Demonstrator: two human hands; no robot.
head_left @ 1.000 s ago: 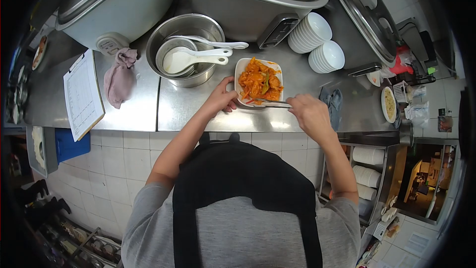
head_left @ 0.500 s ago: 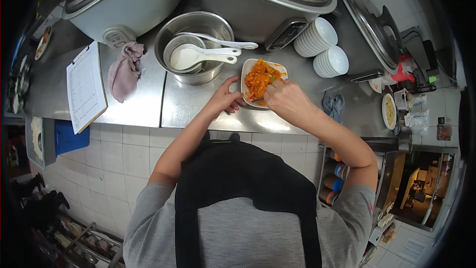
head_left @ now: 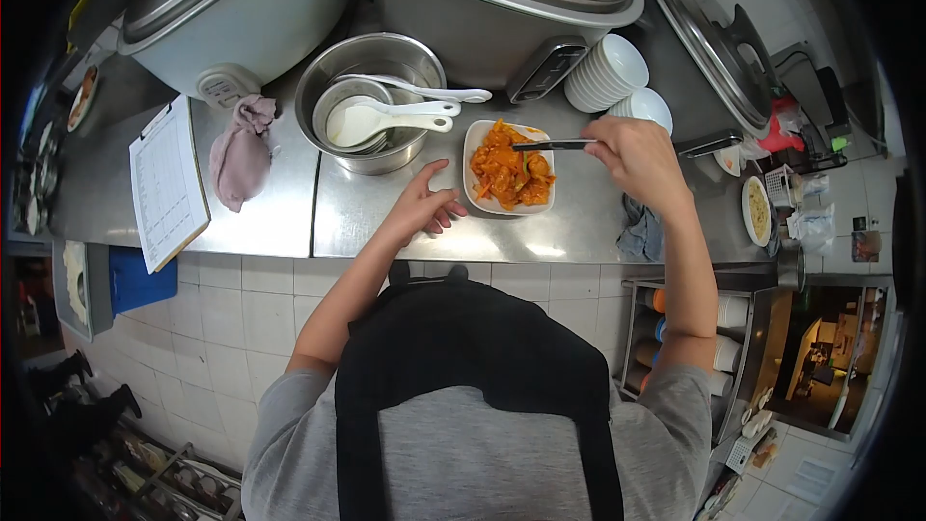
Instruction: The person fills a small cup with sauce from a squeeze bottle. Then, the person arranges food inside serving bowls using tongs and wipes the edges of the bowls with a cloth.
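Note:
A squarish white dish sits on the steel counter, heaped with orange-sauced food. Pinched in my right hand, to the right of the dish, is a slim dark metal utensil. Its tip reaches left over the food; I cannot tell whether it is tongs or another tool. My left hand is open with fingers spread and holds nothing, just left of the dish and apart from its rim. Behind it stands a steel basin, where white rice paddles lie across a smaller pot.
Large rice cookers line the back. Stacked white bowls stand behind my right hand, with a grey-blue cloth near the front edge. Leftward lie a pinkish cloth and a clipboard. A plate of food sits far right.
My right hand has lifted from the food and moved right and slightly up, with the utensil now level over the dish. My left hand has drawn away from the rim, fingers more spread.

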